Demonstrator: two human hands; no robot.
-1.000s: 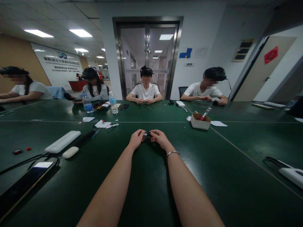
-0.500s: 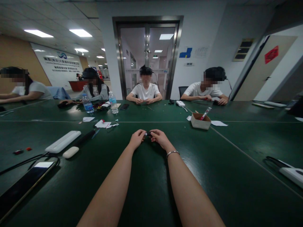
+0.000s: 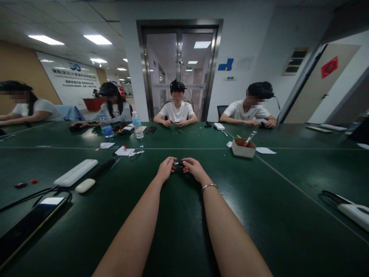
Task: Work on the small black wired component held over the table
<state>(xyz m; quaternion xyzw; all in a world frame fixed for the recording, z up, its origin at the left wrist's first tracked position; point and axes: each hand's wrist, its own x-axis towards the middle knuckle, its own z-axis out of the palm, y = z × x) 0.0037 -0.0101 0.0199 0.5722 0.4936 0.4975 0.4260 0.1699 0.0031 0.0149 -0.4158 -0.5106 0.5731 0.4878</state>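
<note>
1. Head view: my left hand [image 3: 166, 170] pinches the silver end of a small black-and-silver object [image 3: 179, 163].
2. My right hand [image 3: 194, 169] has its grip closed around the black end.
3. It spans between both hands, over the glossy dark-green bench [image 3: 265, 204].

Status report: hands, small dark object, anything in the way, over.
Left hand, right hand: pinching opposite ends. Small dark object: held between them. Cardboard box: apart, beyond right hand.

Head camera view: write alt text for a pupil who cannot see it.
A person's left hand and right hand hold a small dark object between them at a green table. An open box stands farther to the right; four people sit opposite.
</note>
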